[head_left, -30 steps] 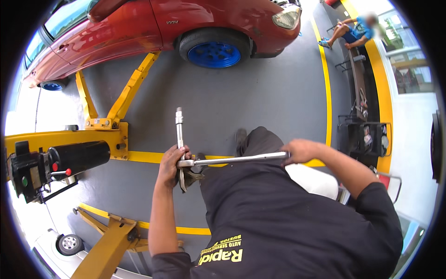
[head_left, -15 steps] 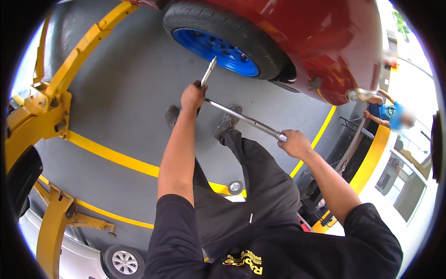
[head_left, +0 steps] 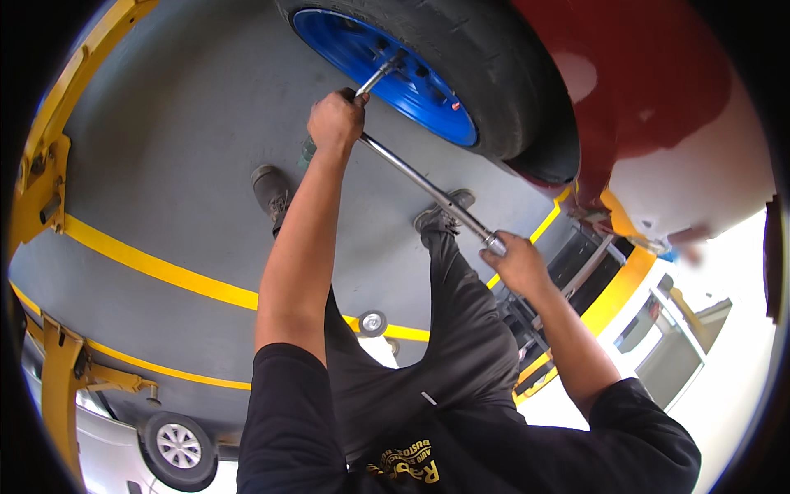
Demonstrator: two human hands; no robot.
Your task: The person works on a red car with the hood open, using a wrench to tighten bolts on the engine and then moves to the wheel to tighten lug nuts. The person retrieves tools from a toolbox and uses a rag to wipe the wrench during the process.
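Note:
A long chrome socket wrench (head_left: pixel 428 189) spans between my hands, slanting down to the right. My left hand (head_left: pixel 337 122) is closed round its head, where a straight extension (head_left: pixel 376 80) sticks out toward the wheel. The extension's far end reaches inside the blue rim (head_left: pixel 411 103), at the nuts near its middle; whether it is seated on one I cannot tell. My right hand (head_left: pixel 518 262) grips the end of the handle. A black tyre (head_left: pixel 502 74) surrounds the rim, under the red car body (head_left: pixel 642 74).
Yellow lift arms (head_left: pixel 49 123) stand on the left, another lift post (head_left: pixel 62 387) below them. A silver car's wheel (head_left: pixel 178 451) shows at lower left. Yellow lines (head_left: pixel 164 267) cross the grey floor. A small caster wheel (head_left: pixel 372 323) lies between my legs.
I have come closer to the wheel, and my feet are farther apart. The extension's end has moved from in front of the rim to inside it. Both hands keep their hold.

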